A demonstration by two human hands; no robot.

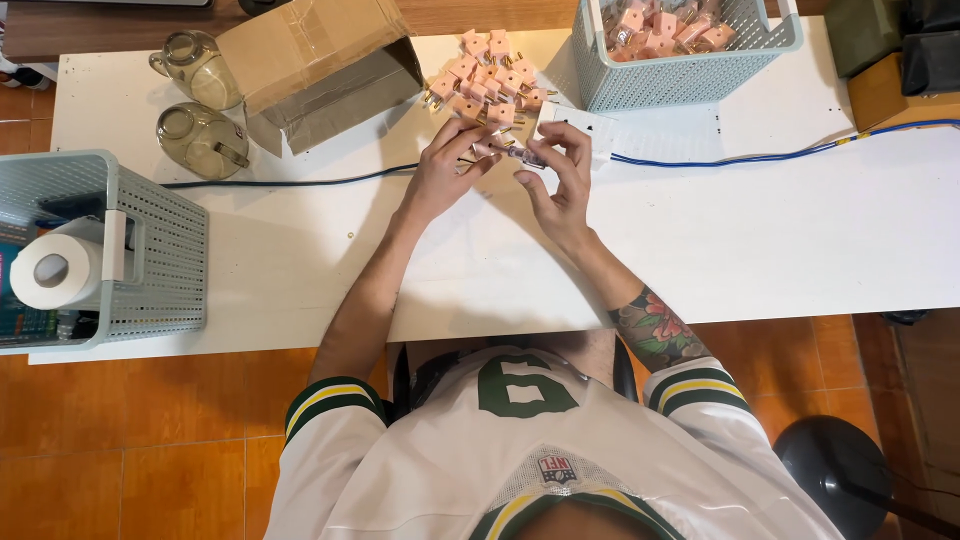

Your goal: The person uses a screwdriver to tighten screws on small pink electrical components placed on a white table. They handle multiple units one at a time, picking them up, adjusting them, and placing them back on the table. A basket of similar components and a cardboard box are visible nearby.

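Between both hands (500, 170), small pink plastic plug (492, 148), brass prongs.

Two glass jugs (200, 105) lying by an open cardboard box (315, 65), a grey basket (140, 250) with a paper roll (55, 270) on the left, blue cable (780, 155) across the white bench (780, 240).

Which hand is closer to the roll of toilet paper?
The left hand. The toilet paper roll sits far out to its left, on the basket; the right hand is farther away, beyond the left.
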